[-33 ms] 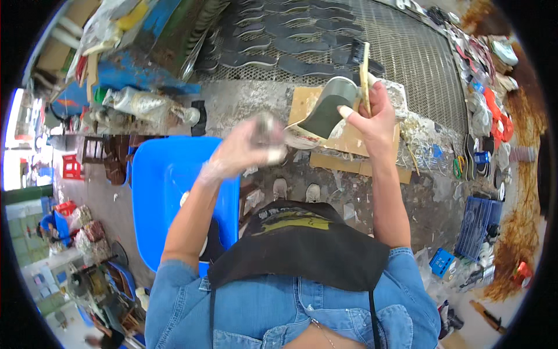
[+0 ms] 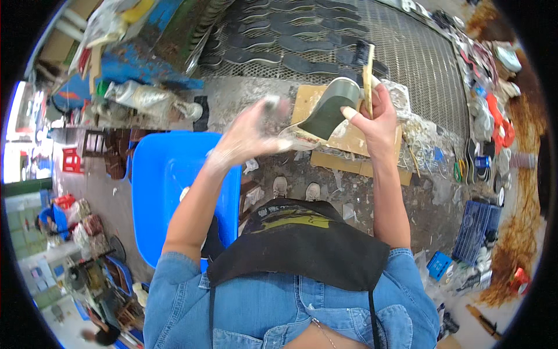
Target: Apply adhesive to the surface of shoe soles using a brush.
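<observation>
From where I stand, in the head view, the right hand (image 2: 379,125) pinches a dark green curved sole (image 2: 331,113) between thumb and fingers, over the cardboard sheet (image 2: 303,100). The same fingers grip a wooden-handled brush (image 2: 368,87), bristles uppermost. The left hand (image 2: 247,134), left of the cardboard, is blurred; its fingers now spread wider from the thumb than an instant ago and close on nothing I can see. So the right hand appears to bear the sole alone, though I cannot tell whether the left thumb touches its lower edge. Beyond the cardboard, dark soles (image 2: 311,65) lie on a mesh rack (image 2: 421,75); a blue tub (image 2: 154,195) stands left of it, nearer the person.
</observation>
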`<action>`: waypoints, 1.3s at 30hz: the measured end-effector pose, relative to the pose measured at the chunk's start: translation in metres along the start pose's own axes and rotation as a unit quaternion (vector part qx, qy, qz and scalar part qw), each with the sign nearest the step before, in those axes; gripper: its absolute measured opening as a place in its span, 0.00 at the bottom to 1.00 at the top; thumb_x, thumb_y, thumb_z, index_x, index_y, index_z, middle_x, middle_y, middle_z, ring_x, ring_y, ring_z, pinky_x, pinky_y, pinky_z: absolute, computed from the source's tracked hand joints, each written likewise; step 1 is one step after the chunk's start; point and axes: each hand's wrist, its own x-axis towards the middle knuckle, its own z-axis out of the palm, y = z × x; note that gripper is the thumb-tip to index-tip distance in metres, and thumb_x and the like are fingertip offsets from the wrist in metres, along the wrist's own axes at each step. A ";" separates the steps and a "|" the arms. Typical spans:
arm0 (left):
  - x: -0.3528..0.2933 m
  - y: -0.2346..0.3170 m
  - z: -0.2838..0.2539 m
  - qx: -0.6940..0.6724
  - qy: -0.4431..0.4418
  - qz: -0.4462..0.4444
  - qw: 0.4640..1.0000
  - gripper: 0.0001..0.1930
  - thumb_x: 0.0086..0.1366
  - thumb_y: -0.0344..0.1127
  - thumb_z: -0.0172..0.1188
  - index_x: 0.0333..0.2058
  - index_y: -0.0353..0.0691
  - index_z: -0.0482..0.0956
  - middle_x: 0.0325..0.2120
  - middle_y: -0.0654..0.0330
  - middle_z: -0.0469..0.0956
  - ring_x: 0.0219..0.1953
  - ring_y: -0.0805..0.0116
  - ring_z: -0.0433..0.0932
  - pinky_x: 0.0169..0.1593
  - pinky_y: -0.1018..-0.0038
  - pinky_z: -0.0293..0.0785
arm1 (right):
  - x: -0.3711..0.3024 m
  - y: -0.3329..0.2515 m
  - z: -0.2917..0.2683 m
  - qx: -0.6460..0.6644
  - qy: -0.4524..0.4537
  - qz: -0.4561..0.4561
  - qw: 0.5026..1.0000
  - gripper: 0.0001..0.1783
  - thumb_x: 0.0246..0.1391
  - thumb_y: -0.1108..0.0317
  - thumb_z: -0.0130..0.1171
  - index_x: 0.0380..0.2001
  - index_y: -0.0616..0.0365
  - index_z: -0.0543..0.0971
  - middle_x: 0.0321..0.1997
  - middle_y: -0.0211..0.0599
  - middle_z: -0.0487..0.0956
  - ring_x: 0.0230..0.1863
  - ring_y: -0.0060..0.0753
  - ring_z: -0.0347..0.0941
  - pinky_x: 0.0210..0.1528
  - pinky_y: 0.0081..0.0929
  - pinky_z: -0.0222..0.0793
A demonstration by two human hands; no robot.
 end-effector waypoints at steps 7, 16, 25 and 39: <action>0.035 0.014 0.000 0.071 -0.074 -0.128 0.986 0.26 0.43 0.44 0.68 0.43 0.38 0.79 0.36 0.50 0.79 0.41 0.58 0.79 0.45 0.64 0.74 | -0.007 0.015 -0.038 -0.247 0.078 0.058 0.964 0.19 0.49 0.71 0.65 0.47 0.60 0.78 0.33 0.27 0.79 0.32 0.17 0.74 0.31 0.19 0.68; 0.045 0.013 -0.003 0.362 0.086 0.084 0.924 0.16 0.42 0.39 0.65 0.32 0.39 0.78 0.30 0.52 0.75 0.37 0.48 0.76 0.40 0.56 0.72 | 0.010 -0.063 0.004 -0.544 -0.141 -0.202 0.802 0.13 0.43 0.69 0.66 0.36 0.56 0.83 0.27 0.34 0.76 0.23 0.34 0.72 0.27 0.27 0.65; 0.035 0.006 -0.030 0.042 -0.026 -0.001 0.999 0.20 0.44 0.37 0.71 0.37 0.36 0.81 0.30 0.58 0.80 0.32 0.67 0.80 0.39 0.71 0.75 | 0.026 -0.080 -0.008 -0.479 -0.130 -0.172 0.851 0.17 0.41 0.71 0.65 0.39 0.55 0.84 0.26 0.31 0.78 0.22 0.26 0.70 0.26 0.24 0.63; 0.031 0.001 0.036 -0.582 -0.059 -0.036 0.810 0.27 0.56 0.35 0.67 0.53 0.33 0.72 0.47 0.57 0.78 0.49 0.67 0.77 0.55 0.67 0.73 | -0.032 -0.047 0.022 -0.284 0.084 -0.085 0.951 0.18 0.46 0.74 0.67 0.43 0.59 0.83 0.23 0.21 0.73 0.22 0.11 0.58 0.22 0.15 0.53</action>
